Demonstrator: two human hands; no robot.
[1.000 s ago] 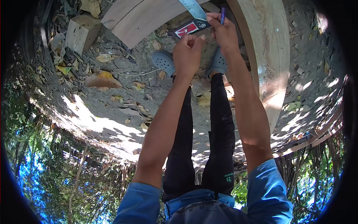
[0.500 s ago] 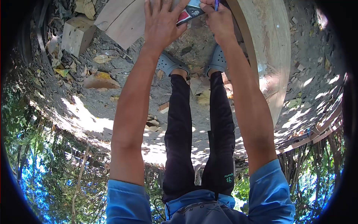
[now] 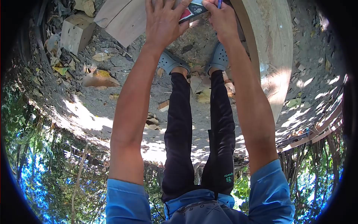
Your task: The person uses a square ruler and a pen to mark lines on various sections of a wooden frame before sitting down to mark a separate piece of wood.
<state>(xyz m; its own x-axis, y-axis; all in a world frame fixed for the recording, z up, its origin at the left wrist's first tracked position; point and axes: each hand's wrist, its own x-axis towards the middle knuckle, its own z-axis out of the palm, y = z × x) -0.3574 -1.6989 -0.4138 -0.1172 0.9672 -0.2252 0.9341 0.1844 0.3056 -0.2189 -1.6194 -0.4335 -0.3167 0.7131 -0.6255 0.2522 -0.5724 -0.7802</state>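
Head view: black, red-patched tool (image 3: 196, 12)

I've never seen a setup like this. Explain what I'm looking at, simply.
There is no machine here: these are a person's own bare hands. One camera, worn on the head, looks down past the arms and legs to the shoes on the ground.

The left hand lies spread over a wooden plank, partly covering a dark-handled tool with a red patch. The top edge of the picture cuts that tool off. The right hand holds a purple pen-like stick.

Beside the right arm is a long curved timber; over on the left sits a wooden block, with dry leaves scattered about.
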